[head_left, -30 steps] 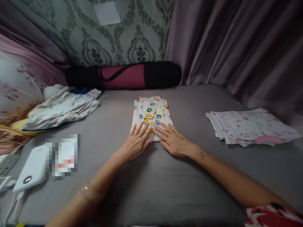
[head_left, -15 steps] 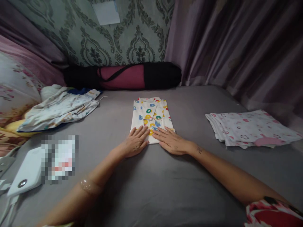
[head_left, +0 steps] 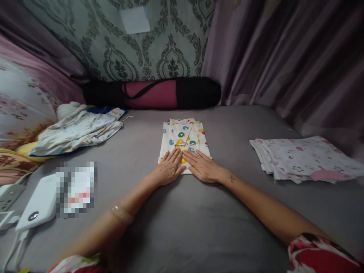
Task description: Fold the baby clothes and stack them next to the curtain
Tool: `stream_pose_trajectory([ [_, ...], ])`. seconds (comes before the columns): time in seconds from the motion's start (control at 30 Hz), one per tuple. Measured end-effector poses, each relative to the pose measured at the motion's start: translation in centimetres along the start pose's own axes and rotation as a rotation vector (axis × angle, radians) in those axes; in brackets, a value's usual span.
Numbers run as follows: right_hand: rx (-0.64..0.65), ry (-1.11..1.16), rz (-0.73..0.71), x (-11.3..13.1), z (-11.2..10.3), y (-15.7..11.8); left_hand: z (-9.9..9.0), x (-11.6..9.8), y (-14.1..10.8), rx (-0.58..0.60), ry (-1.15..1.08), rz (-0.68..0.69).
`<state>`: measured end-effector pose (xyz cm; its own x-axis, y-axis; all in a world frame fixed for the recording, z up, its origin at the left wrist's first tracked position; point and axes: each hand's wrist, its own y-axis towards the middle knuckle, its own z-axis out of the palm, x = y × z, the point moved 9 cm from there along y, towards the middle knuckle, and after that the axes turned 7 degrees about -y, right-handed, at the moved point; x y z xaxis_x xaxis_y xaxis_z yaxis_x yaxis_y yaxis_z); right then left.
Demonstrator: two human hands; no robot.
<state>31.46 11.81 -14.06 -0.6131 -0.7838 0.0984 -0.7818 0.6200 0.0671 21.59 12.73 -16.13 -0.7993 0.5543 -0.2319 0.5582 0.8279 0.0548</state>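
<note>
A folded white garment with colourful prints (head_left: 184, 132) lies on the grey sheet in the middle of the view. My left hand (head_left: 170, 167) rests flat on its near left part, fingers stretched out. On the near right part my right hand (head_left: 201, 166) lies flat too, its fingers pointing inward. The fingertips of both hands nearly meet over a yellow print. Part of the garment's near edge is hidden under the hands.
To the right lies a folded pink-and-white cloth stack (head_left: 301, 157). At the left are crumpled clothes (head_left: 76, 131), a white power bank (head_left: 41, 201) with cables and a blurred packet (head_left: 80, 189). A black and maroon roll bag (head_left: 153, 93) lies along the wall.
The whole view has shifted slightly, so things appear a little further right. Both hands have slid a little up the garment and closer together, still flat.
</note>
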Motion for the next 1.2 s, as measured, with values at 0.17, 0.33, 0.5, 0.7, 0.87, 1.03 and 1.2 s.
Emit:
stream_pose_trajectory([
  [0.17,-0.002,-0.005,-0.018,1.1,-0.6,0.8,-2.0,1.8,-0.5,-0.189,-0.006,-0.147],
  [0.33,-0.012,-0.011,-0.056,2.3,0.1,1.4,-1.0,2.3,-0.6,-0.123,0.049,-0.203],
  [0.5,-0.001,-0.007,-0.016,1.4,-0.3,1.1,-2.0,1.3,-0.7,-0.178,0.101,-0.178],
  [0.7,-0.061,-0.030,0.075,-0.3,0.1,0.3,-0.5,-0.7,-0.3,-0.079,0.065,-0.106],
  [0.87,-0.053,0.011,0.077,-1.0,0.1,-0.2,-0.6,-0.1,-0.4,-0.013,0.075,-0.120],
  [1.03,-0.063,-0.017,0.192,-3.2,-0.3,-2.1,-1.6,1.7,-1.9,-0.074,0.079,-0.141],
  [1.2,-0.030,-0.015,0.196,-3.6,0.5,-2.5,-0.3,2.7,-2.3,-0.023,0.033,-0.148],
])
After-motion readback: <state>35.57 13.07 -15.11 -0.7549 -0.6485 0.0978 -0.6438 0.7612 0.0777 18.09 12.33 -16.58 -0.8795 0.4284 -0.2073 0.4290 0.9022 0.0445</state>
